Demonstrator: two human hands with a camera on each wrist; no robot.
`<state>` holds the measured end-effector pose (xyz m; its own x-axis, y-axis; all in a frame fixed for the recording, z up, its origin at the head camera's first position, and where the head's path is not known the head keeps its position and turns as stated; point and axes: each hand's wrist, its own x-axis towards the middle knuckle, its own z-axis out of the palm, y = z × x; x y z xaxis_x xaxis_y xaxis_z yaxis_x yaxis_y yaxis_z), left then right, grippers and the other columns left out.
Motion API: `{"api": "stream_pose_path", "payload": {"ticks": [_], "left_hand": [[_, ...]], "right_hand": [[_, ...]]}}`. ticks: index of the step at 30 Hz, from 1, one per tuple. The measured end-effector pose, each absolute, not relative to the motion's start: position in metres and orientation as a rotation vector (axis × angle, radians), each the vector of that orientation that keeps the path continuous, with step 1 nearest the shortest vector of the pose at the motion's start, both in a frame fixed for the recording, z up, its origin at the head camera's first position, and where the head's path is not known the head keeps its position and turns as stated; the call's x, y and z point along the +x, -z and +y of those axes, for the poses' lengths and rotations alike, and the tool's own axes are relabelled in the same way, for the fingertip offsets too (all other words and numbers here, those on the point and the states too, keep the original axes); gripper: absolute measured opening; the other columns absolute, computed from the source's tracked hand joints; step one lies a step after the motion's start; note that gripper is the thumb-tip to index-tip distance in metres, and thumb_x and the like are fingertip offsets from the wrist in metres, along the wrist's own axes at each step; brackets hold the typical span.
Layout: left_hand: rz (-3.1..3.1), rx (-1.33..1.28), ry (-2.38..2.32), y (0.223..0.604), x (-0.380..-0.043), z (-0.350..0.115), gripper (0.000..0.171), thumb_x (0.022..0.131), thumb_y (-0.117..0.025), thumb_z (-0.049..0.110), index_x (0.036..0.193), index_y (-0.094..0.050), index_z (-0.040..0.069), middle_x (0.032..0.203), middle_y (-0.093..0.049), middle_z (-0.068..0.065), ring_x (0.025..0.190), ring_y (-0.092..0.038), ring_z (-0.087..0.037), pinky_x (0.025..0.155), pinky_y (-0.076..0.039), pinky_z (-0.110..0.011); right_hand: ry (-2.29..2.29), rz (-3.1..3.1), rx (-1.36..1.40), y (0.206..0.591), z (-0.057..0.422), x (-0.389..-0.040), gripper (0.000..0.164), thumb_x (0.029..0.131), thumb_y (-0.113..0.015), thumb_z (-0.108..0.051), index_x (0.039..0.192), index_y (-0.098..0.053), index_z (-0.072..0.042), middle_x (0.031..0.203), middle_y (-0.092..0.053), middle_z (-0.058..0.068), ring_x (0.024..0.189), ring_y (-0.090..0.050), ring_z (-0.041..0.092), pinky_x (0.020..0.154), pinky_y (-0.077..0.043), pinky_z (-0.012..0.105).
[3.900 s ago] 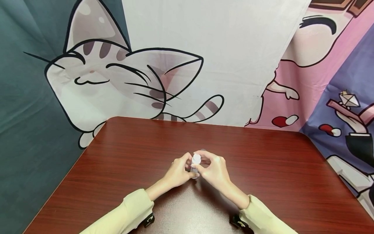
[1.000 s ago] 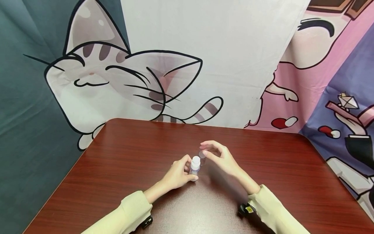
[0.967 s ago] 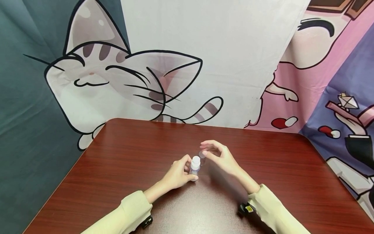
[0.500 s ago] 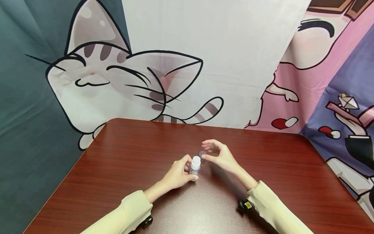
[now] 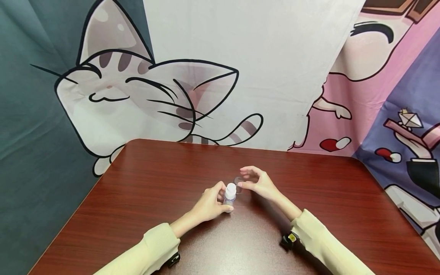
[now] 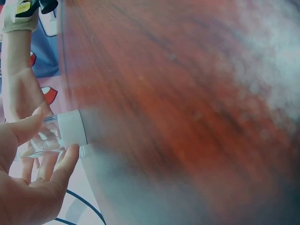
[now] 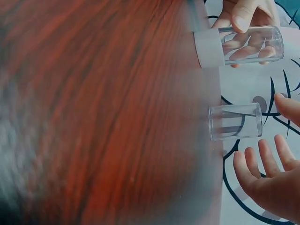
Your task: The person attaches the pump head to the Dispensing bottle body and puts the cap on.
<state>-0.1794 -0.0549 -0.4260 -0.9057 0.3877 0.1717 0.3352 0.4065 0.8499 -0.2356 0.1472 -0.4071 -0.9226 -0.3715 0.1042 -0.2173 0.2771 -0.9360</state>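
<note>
My left hand (image 5: 207, 204) grips a small bottle (image 5: 229, 195) with clear and white parts, thumb on the near side. In the right wrist view the white band (image 7: 209, 48) lies toward the table, and the left fingers show through the clear part. Just right of the bottle stands a clear cylindrical cap (image 7: 234, 123). My right hand (image 5: 262, 185) is beside this cap, its fingers parted; the right wrist view shows a gap between thumb and cap. In the left wrist view the left fingers (image 6: 65, 168) curl round the bottle's far side.
Everything stands on a reddish-brown wooden table (image 5: 165, 172) with rounded far corners. Behind it hangs a cloth backdrop (image 5: 268, 57) with cartoon drawings. Each forearm, in a pale sleeve (image 5: 323, 236), carries a small black device (image 5: 288, 240) at the wrist.
About four seconds ago both hands were on the bottle. The right hand has since come off it to the right, then drifted slightly farther right. The left hand keeps its grip.
</note>
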Motion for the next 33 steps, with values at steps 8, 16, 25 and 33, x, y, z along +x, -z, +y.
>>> {"api": "stream_pose_path", "payload": {"ticks": [8, 16, 25, 33], "left_hand": [[2.586, 0.671, -1.551, 0.425, -0.179, -0.055, 0.038, 0.069, -0.076, 0.007, 0.093, -0.047, 0.006, 0.088, -0.065, -0.010, 0.076, -0.063, -0.015, 0.063, -0.053, -0.013], [2.596, 0.677, -1.545, 0.426, -0.180, -0.055, 0.039, 0.069, -0.077, 0.007, 0.093, -0.047, 0.006, 0.088, -0.064, -0.010, 0.076, -0.063, -0.016, 0.063, -0.053, -0.013], [2.584, 0.664, -1.549, 0.425, -0.179, -0.055, 0.039, 0.069, -0.077, 0.007, 0.094, -0.047, 0.006, 0.088, -0.064, -0.009, 0.076, -0.064, -0.017, 0.063, -0.053, -0.013], [2.575, 0.664, -1.560, 0.425, -0.179, -0.055, 0.039, 0.068, -0.077, 0.006, 0.094, -0.047, 0.006, 0.087, -0.065, -0.009, 0.076, -0.063, -0.016, 0.064, -0.053, -0.013]], "right_hand": [[1.693, 2.415, -0.535, 0.428, 0.149, -0.245, 0.053, 0.072, -0.075, -0.014, 0.118, -0.051, -0.002, 0.119, -0.055, 0.023, 0.105, -0.056, 0.030, 0.087, -0.050, 0.032], [1.709, 2.412, -0.515, 0.433, 0.145, -0.246, 0.056, 0.068, -0.077, -0.006, 0.116, -0.050, 0.004, 0.117, -0.055, 0.023, 0.099, -0.055, 0.027, 0.085, -0.053, 0.032], [1.677, 2.420, -0.496, 0.419, 0.140, -0.237, 0.052, 0.068, -0.074, 0.000, 0.114, -0.051, 0.007, 0.112, -0.056, 0.024, 0.100, -0.054, 0.032, 0.085, -0.052, 0.036], [1.602, 2.443, -0.481, 0.410, 0.137, -0.231, 0.045, 0.071, -0.071, 0.000, 0.112, -0.053, 0.005, 0.105, -0.058, 0.026, 0.099, -0.054, 0.036, 0.081, -0.050, 0.033]]}}
